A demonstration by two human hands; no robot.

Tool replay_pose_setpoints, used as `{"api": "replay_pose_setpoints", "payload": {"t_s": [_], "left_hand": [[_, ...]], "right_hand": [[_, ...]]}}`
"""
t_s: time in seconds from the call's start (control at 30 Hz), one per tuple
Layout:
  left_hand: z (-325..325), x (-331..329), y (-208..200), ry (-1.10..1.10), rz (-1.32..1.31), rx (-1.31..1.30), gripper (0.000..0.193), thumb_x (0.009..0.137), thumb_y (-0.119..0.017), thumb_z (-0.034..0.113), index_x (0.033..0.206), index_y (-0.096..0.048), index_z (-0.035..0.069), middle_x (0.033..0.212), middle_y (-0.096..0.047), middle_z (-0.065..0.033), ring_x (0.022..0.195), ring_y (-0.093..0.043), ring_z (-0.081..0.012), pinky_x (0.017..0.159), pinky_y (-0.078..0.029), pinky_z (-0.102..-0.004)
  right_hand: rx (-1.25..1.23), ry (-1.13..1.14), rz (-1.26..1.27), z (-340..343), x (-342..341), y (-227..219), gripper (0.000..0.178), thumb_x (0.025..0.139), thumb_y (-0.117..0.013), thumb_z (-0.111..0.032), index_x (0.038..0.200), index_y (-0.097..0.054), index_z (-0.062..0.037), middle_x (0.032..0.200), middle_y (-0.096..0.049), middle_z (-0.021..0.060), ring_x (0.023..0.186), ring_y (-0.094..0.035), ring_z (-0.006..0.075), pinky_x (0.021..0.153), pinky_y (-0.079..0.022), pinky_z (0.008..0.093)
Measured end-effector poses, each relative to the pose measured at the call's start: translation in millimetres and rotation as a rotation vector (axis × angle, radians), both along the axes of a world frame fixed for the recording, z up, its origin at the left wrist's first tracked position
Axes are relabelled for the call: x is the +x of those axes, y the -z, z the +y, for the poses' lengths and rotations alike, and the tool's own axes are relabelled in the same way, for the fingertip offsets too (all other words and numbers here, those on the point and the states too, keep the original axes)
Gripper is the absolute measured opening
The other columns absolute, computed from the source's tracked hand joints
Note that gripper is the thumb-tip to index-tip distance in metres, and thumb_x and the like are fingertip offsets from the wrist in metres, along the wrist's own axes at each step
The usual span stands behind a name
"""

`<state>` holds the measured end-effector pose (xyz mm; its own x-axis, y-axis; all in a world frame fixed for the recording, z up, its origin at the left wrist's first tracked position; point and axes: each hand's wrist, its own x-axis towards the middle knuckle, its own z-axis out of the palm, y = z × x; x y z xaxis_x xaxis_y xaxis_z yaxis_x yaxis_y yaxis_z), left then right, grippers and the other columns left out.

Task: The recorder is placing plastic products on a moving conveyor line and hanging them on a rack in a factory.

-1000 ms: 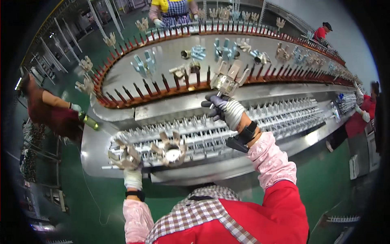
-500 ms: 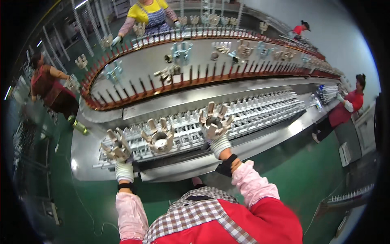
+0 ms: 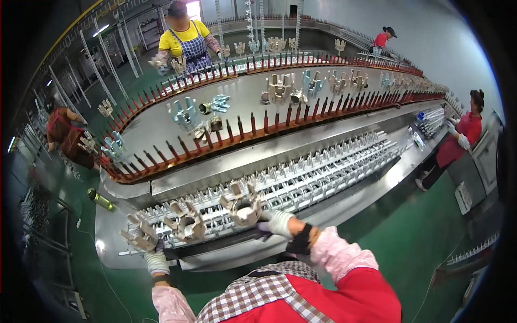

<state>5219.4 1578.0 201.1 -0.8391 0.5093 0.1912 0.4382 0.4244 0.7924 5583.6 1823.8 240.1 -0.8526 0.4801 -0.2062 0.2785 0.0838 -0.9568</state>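
Observation:
Three tan metal castings with upright prongs around a round ring sit along the near left part of a long row of silver racks [image 3: 318, 185]. My left hand [image 3: 157, 261], in a white glove with dark fingertips, is closed at the near side of the leftmost pronged casting [image 3: 139, 232]. The middle pronged casting [image 3: 186, 222] stands untouched. Just right of the right-hand pronged casting [image 3: 242, 205], my right hand [image 3: 279, 223] has its fingers loosely apart and pointing left, with nothing seen in them. Its fingertips are partly hidden low by the rack's edge.
Behind the racks runs a looped conveyor with red upright pins [image 3: 242, 132], more pronged castings lying inside it. A green bottle [image 3: 100, 199] lies at the table's left end. Co-workers stand across the loop [image 3: 188, 46], at left [image 3: 67, 129] and at right [image 3: 463, 129].
My right hand has come off the right-hand pronged casting, which now rests lower and closer to the middle one. The left hand stays at the leftmost casting. The view has shifted.

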Motion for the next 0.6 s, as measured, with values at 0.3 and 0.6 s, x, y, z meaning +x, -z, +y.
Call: {"api": "replay_pose_setpoints", "payload": {"t_s": [0.3, 0.6], "left_hand": [[56, 54, 10, -0.393, 0.271, -0.893, 0.036, 0.079, -0.053, 0.024, 0.106, -0.052, 0.0, 0.108, -0.054, -0.0158, 0.1, -0.05, -0.0292, 0.085, -0.038, -0.0336], [74, 49, 71, -0.167, 0.702, -1.468, 0.02, 0.08, -0.046, 0.026, 0.08, -0.064, 0.018, 0.078, -0.064, -0.0004, 0.071, -0.061, -0.018, 0.062, -0.044, -0.0342]], "right_hand": [[0.38, 0.767, 0.171, 325, 101, -12, 0.058, 0.074, -0.058, -0.022, 0.122, -0.036, 0.0027, 0.116, -0.047, 0.0204, 0.103, -0.05, 0.0274, 0.087, -0.037, 0.0306], [0.246, 0.718, -0.125, 469, 38, 19, 0.039, 0.075, -0.06, -0.022, 0.106, -0.049, 0.0, 0.099, -0.057, 0.0164, 0.081, -0.059, 0.0293, 0.062, -0.047, 0.0365]]}}
